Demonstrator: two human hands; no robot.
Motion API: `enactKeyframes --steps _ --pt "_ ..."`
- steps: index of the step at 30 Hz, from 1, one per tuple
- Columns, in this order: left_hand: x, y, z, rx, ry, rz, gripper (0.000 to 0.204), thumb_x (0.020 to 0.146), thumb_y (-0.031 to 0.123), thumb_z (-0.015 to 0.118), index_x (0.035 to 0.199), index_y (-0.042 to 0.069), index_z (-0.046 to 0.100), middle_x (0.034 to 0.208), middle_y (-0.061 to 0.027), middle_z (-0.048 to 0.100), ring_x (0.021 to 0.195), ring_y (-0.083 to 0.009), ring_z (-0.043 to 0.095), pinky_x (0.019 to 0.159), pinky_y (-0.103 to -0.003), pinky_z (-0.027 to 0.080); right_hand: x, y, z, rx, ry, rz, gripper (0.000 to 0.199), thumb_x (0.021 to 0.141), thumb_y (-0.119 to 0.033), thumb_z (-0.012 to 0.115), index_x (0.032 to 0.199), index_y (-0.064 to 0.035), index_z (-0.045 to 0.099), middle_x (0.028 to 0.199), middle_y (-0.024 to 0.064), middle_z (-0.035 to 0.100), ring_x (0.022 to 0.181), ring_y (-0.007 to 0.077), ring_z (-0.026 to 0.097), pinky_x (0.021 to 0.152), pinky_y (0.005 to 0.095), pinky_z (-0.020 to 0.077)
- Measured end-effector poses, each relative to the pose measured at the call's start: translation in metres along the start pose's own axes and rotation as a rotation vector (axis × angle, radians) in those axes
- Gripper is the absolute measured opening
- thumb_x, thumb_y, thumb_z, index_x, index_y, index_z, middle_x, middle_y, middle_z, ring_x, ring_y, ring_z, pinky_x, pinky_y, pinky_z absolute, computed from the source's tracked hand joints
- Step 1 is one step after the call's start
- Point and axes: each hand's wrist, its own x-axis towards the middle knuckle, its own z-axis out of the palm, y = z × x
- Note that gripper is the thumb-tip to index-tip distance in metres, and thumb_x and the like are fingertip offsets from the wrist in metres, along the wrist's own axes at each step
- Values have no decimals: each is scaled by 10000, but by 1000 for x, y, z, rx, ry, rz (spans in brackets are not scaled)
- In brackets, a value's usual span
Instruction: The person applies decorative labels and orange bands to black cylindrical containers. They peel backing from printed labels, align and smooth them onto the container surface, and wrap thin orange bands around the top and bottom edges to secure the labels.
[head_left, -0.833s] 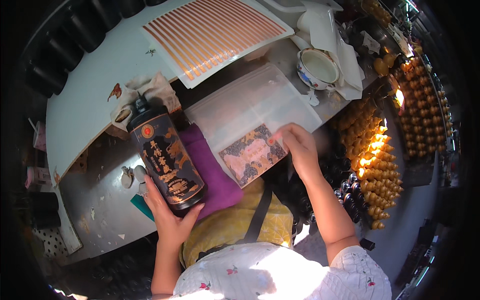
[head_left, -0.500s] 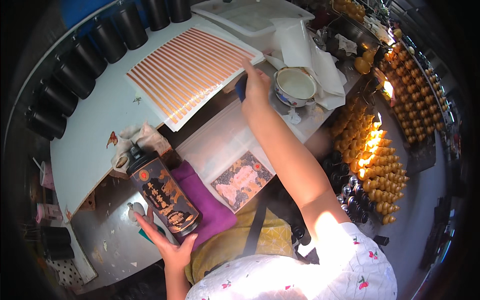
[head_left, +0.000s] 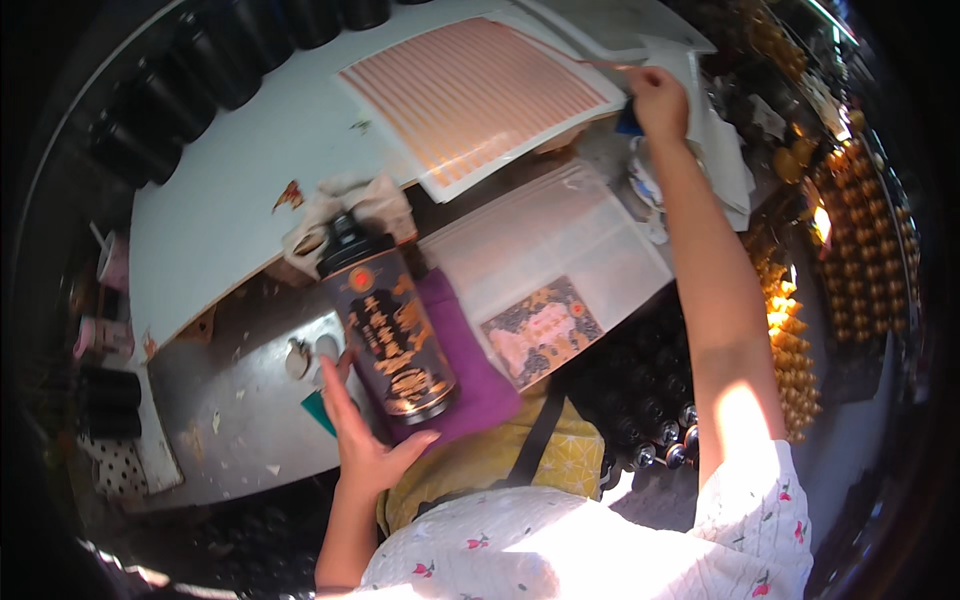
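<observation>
My left hand (head_left: 362,437) holds the base of a dark bottle (head_left: 385,325) with gold and orange print and a black cap, lying on a purple cloth (head_left: 470,370). My right hand (head_left: 657,100) is stretched far forward, fingers closed on a thin brush (head_left: 600,64) over the edge of a sheet of orange strips (head_left: 478,95). A patterned label (head_left: 540,330) lies on a clear plastic sheet (head_left: 545,250) between the two hands. A small bowl (head_left: 642,185) sits partly hidden under my right forearm.
Black bottles (head_left: 215,75) line the far left edge of the white table (head_left: 230,190). A crumpled rag (head_left: 345,205) lies behind the bottle's cap. Rows of gold caps (head_left: 860,220) fill the right side. More dark bottles (head_left: 650,400) stand below the table edge.
My right hand left the patterned label, reached to the bowl, then went farther forward holding a brush above the orange sheet. The left hand keeps holding the bottle.
</observation>
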Motion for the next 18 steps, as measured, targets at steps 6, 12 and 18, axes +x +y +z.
enactKeyframes --steps 6,12,18 --pt "12 18 -1 145 -112 31 1129 813 357 795 1574 -83 86 1342 -225 546 1236 -411 511 1187 -601 118 -23 -65 -27 835 -164 -120 146 1024 -178 584 1006 -46 644 1010 70 759 764 73 541 761 222 468" --pt "14 15 -2 241 -126 115 1142 834 394 768 1571 -89 42 1375 -246 526 1291 -413 498 1198 -635 59 -61 -146 -76 1009 -332 -104 147 1015 -234 592 969 -101 635 1014 79 761 776 50 563 638 197 414" --pt "64 32 -20 -214 -20 142 1234 772 430 811 1603 -17 16 1563 -300 245 1453 -424 281 1205 -544 160 -104 -217 -121 800 -728 -475 126 986 -195 636 965 -81 586 906 86 746 706 26 556 579 183 380"
